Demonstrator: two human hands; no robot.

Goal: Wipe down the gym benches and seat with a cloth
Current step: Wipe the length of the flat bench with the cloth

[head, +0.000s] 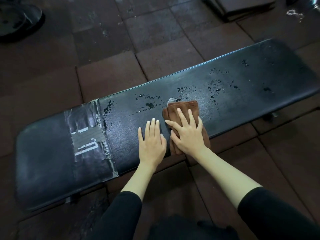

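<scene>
A long black padded gym bench [242, 87] runs from lower left to upper right, with worn, flaking patches and a taped band near its left end. A folded brown cloth [183, 110] lies on the pad near the middle. My right hand [187, 134] presses flat on the cloth with fingers spread. My left hand [151, 141] rests flat on the bare pad just left of the cloth, holding nothing.
Dark brown rubber floor tiles [110, 78] surround the bench. A black weight plate [17, 19] lies at the top left. Another dark pad [245, 6] sits at the top right. My dark-clothed legs fill the bottom edge.
</scene>
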